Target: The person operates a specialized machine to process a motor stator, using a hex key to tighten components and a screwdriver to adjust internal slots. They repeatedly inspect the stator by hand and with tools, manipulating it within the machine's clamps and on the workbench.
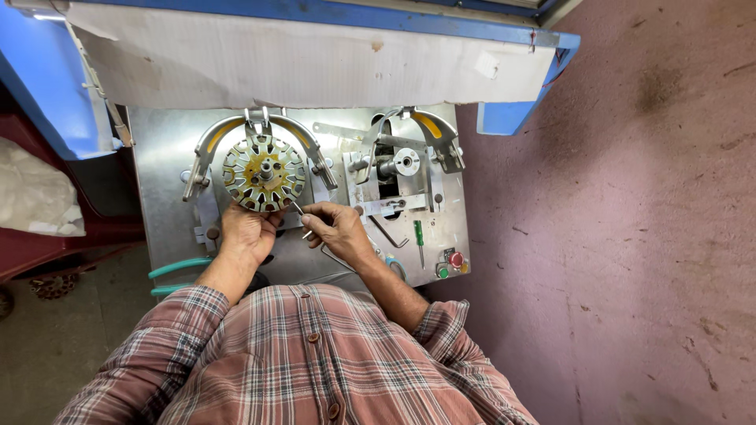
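Gripping a thin metal pin [298, 209] between thumb and fingers, the right hand [337, 228] points its tip up at the lower rim of the slotted round core [264, 172]. Left hand [247, 233] sits just beside it, fingers curled against the core's bottom edge; whether it pinches anything, cannot tell. Core sits on a spindle directly above both hands, framed by a curved metal guard [211, 138]. Grey steel plate [161, 181] under everything, scuffed. Right of the right hand: second empty spindle [406, 163], a green-handled screwdriver [419, 236], red and green push buttons [450, 264]. Left of the left forearm, teal hoses [175, 268]. Above the hands, a sheet of worn cardboard [299, 63] over a blue frame [35, 86]. Far right, stained pinkish concrete floor [630, 236].
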